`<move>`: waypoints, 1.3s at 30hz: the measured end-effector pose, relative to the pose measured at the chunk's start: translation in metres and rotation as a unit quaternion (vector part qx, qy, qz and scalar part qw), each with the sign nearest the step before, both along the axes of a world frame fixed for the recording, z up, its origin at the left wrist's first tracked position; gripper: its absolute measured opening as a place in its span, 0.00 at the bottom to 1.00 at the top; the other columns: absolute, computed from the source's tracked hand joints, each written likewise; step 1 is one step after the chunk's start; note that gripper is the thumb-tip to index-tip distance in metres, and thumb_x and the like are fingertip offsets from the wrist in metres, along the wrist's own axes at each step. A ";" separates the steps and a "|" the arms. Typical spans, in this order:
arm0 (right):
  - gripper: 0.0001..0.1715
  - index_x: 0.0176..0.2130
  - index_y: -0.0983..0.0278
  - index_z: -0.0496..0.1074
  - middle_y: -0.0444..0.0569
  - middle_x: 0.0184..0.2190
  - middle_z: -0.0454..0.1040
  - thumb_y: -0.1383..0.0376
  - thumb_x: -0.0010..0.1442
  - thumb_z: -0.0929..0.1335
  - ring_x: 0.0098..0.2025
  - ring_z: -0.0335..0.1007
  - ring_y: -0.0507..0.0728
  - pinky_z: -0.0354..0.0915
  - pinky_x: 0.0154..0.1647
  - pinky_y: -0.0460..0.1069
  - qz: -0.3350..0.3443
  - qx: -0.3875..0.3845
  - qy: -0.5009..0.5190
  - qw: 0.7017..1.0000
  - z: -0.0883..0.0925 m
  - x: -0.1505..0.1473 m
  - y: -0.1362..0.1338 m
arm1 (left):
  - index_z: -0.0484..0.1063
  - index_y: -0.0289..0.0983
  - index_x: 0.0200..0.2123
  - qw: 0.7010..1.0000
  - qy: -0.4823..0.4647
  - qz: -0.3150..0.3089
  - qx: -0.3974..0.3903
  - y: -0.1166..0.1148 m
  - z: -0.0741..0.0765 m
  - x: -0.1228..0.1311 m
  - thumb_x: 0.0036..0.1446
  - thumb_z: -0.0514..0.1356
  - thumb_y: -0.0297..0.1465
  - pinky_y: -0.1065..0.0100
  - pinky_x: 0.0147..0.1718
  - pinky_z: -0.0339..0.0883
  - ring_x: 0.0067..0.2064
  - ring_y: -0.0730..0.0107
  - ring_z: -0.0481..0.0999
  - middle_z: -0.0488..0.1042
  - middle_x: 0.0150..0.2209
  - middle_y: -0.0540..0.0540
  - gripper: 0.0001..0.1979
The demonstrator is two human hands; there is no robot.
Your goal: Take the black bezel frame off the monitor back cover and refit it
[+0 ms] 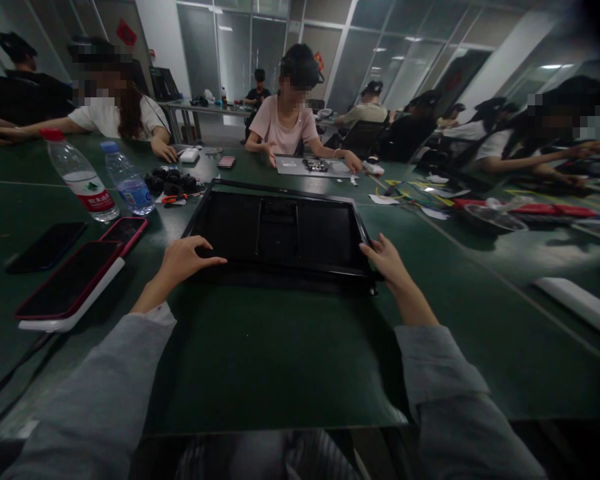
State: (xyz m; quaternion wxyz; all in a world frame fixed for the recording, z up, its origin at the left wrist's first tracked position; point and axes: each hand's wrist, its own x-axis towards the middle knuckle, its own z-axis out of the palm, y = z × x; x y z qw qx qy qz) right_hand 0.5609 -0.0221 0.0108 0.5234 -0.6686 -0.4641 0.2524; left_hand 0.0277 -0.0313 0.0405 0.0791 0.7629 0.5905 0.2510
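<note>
A black rectangular tray-like frame (280,193) lies flat on the green table in front of me, with shallow compartments inside. My left hand (183,260) rests on its near left corner, fingers curled over the rim, thumb stretched along the edge. My right hand (387,260) grips the near right corner, fingers bent around the rim. Both sleeves are grey.
Left of the frame lie a phone in a red case on a white slab (70,287), a second red-cased phone (125,232), a black phone (47,245) and two water bottles (83,177). Scissors and black parts (173,183) sit beyond. Other people work around the table.
</note>
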 end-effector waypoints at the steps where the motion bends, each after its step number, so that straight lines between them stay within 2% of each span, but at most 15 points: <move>1: 0.48 0.66 0.66 0.64 0.60 0.61 0.73 0.58 0.50 0.76 0.65 0.68 0.66 0.60 0.70 0.62 0.010 0.000 -0.018 1.000 -0.005 -0.004 0.000 | 0.80 0.42 0.37 1.000 0.000 -0.007 -0.006 0.000 0.001 -0.001 0.48 0.68 0.60 0.59 0.41 0.67 0.42 0.54 0.79 0.82 0.41 0.43 0.28; 4: 0.35 0.59 0.65 0.71 0.57 0.54 0.77 0.59 0.53 0.72 0.61 0.70 0.67 0.60 0.69 0.66 0.034 0.022 -0.108 0.993 -0.019 -0.007 0.000 | 0.82 0.43 0.35 0.999 0.000 -0.023 -0.038 -0.001 0.007 -0.003 0.51 0.66 0.60 0.59 0.40 0.66 0.39 0.57 0.79 0.82 0.38 0.44 0.26; 6: 0.31 0.58 0.64 0.72 0.56 0.53 0.78 0.60 0.56 0.69 0.60 0.72 0.67 0.62 0.68 0.67 0.033 0.042 -0.170 0.984 -0.024 -0.005 -0.002 | 0.82 0.43 0.31 0.997 0.010 -0.030 -0.066 -0.001 0.009 -0.004 0.55 0.63 0.60 0.60 0.39 0.64 0.36 0.59 0.78 0.82 0.34 0.45 0.26; 11: 0.33 0.62 0.65 0.70 0.60 0.56 0.76 0.61 0.60 0.64 0.61 0.72 0.70 0.65 0.66 0.67 0.016 0.068 -0.263 0.962 -0.021 -0.010 -0.010 | 0.80 0.42 0.26 0.991 0.048 -0.035 -0.122 0.000 0.008 -0.005 0.54 0.62 0.61 0.61 0.37 0.61 0.32 0.62 0.75 0.79 0.27 0.46 0.28; 17: 0.34 0.65 0.63 0.68 0.58 0.56 0.77 0.61 0.61 0.64 0.60 0.72 0.68 0.67 0.65 0.65 0.023 0.096 -0.280 0.955 -0.012 -0.023 -0.024 | 0.80 0.42 0.25 0.980 0.060 -0.024 -0.189 0.000 0.012 -0.012 0.50 0.66 0.59 0.55 0.47 0.63 0.35 0.58 0.77 0.78 0.27 0.47 0.25; 20: 0.35 0.66 0.63 0.68 0.57 0.56 0.77 0.61 0.61 0.64 0.61 0.71 0.68 0.66 0.66 0.65 0.026 0.096 -0.282 0.954 -0.016 -0.022 -0.028 | 0.81 0.42 0.28 0.987 0.035 -0.011 -0.157 0.002 0.011 -0.015 0.53 0.66 0.56 0.52 0.51 0.64 0.39 0.55 0.78 0.79 0.30 0.46 0.23; 22: 0.35 0.65 0.63 0.68 0.58 0.57 0.76 0.60 0.61 0.64 0.63 0.70 0.68 0.64 0.67 0.66 0.025 0.085 -0.279 0.956 -0.021 -0.018 -0.029 | 0.81 0.41 0.33 0.997 0.006 0.021 -0.072 0.006 0.006 -0.016 0.58 0.64 0.53 0.51 0.53 0.65 0.45 0.52 0.78 0.81 0.38 0.43 0.20; 24: 0.36 0.66 0.66 0.67 0.60 0.60 0.74 0.59 0.61 0.65 0.64 0.69 0.70 0.62 0.69 0.67 0.019 0.072 -0.269 0.960 -0.029 -0.014 -0.027 | 0.81 0.40 0.44 0.996 -0.028 0.078 0.031 0.010 -0.002 -0.016 0.60 0.64 0.48 0.51 0.56 0.66 0.53 0.50 0.76 0.79 0.50 0.40 0.19; 26: 0.39 0.67 0.68 0.65 0.62 0.62 0.72 0.57 0.60 0.65 0.66 0.67 0.70 0.60 0.70 0.68 0.016 0.068 -0.256 0.964 -0.035 -0.009 -0.024 | 0.76 0.37 0.56 0.986 -0.060 0.138 0.071 0.013 -0.013 -0.016 0.61 0.64 0.44 0.51 0.58 0.67 0.56 0.50 0.75 0.74 0.58 0.35 0.25; 28: 0.40 0.68 0.67 0.64 0.61 0.63 0.71 0.56 0.60 0.66 0.66 0.67 0.70 0.60 0.70 0.68 0.023 0.070 -0.248 0.966 -0.040 -0.005 -0.022 | 0.71 0.35 0.62 0.983 -0.083 0.161 0.038 0.016 -0.022 -0.016 0.62 0.63 0.43 0.53 0.57 0.69 0.55 0.50 0.77 0.74 0.59 0.33 0.29; 31: 0.38 0.67 0.64 0.65 0.58 0.62 0.73 0.57 0.61 0.66 0.65 0.69 0.69 0.60 0.70 0.68 0.034 0.070 -0.256 0.963 -0.040 -0.002 -0.019 | 0.72 0.34 0.62 0.983 -0.102 0.150 -0.021 0.018 -0.028 -0.018 0.65 0.59 0.40 0.54 0.56 0.70 0.55 0.51 0.78 0.78 0.56 0.35 0.26; 39: 0.38 0.68 0.64 0.66 0.57 0.62 0.74 0.60 0.60 0.65 0.65 0.68 0.68 0.62 0.69 0.66 0.040 0.070 -0.279 0.957 -0.033 -0.005 -0.004 | 0.77 0.32 0.57 0.969 -0.108 0.217 -0.047 0.011 -0.014 -0.015 0.63 0.59 0.34 0.57 0.54 0.71 0.53 0.52 0.80 0.81 0.53 0.34 0.22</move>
